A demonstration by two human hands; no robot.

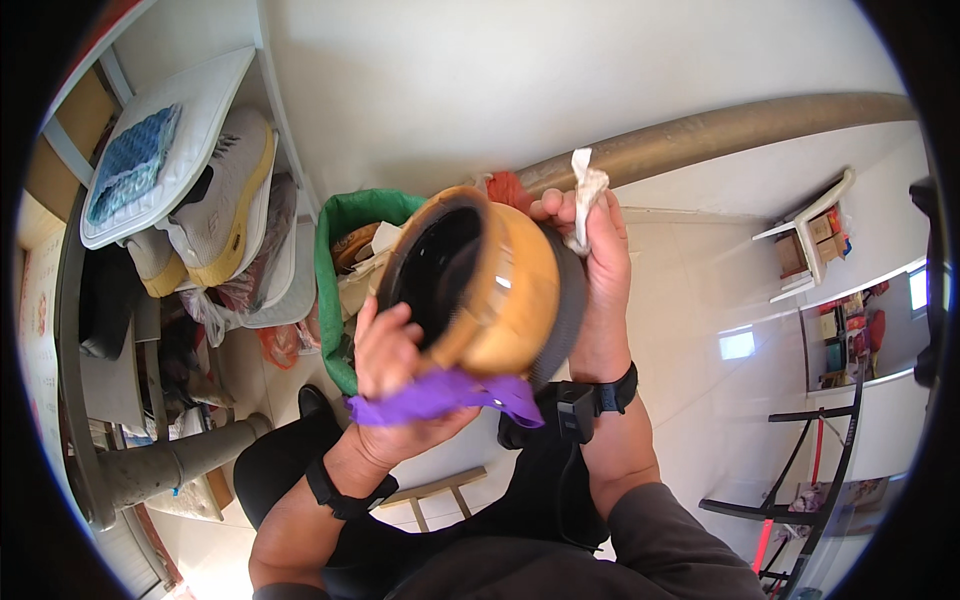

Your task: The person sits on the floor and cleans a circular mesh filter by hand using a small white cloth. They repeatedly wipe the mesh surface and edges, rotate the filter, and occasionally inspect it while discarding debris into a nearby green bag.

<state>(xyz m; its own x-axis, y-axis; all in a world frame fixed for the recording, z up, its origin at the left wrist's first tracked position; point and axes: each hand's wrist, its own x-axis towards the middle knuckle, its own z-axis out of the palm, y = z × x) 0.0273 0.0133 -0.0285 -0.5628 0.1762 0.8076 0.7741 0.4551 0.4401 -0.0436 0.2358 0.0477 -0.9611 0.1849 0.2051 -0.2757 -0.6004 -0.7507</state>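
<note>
A round yellow-brown pot (517, 300) with a glossy wall and a dark interior is held in the air, tilted with its mouth to the left. My left hand (384, 352) grips its rim from the near left side, fingers blurred. A purple strip of thin material (450, 397) lies across that hand and hangs below the pot. Behind the pot's dark ribbed base (559, 315), my right hand (606, 240) pinches a crumpled white tissue (585, 199) between thumb and fingers. Whether the right palm also supports the base is hidden.
Below the pot stands a green bag (330, 292) with papers and a brown object inside. On the left, a shelf (225, 82) carries shoes (232, 202) and a blue knitted cloth (135, 165). A thick pipe (712, 139) runs along the wall. A white chair (817, 232) bears boxes.
</note>
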